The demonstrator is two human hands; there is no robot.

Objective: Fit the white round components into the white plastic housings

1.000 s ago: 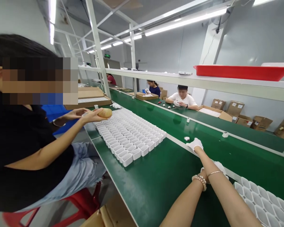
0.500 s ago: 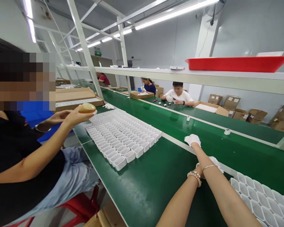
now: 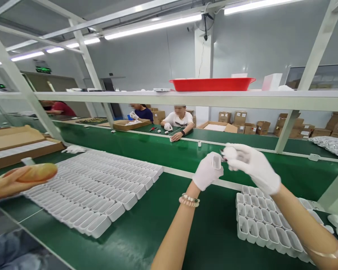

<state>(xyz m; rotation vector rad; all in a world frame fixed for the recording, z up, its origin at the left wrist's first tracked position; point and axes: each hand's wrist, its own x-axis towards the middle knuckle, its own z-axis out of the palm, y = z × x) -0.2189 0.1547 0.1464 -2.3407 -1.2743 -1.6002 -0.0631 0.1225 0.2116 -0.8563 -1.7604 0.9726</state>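
1. Holding one small white plastic shell (image 3: 216,162) up in front of us, above the bench (image 3: 169,228). Our left hand (image 3: 207,171) is curled shut around it, open end up.
2. Our right hand (image 3: 252,165) sits just right of the left, fingers pinched on a small white piece (image 3: 230,152) at the shell's mouth. It's too small to tell exactly what that piece is.
3. We'd guess the shell is light, stiff and thin-walled, and a bit slick under cotton gloves. Grip the flat sides, not the rim, and don't squeeze hard.
4. Counts: two gloved hands of ours, one shell held, one little piece.
5. Below our right hand lies one block of white shells (image 3: 263,225), too many to count, some hidden by the arm.
6. Well left of our left hand lies a second, bigger block of shells (image 3: 101,187), easily over a hundred.
7. Far left, a co-worker's bare hand (image 3: 5,183) holds one bread roll (image 3: 36,172).
8. Above both hands, one red tray (image 3: 212,84) on the shelf.
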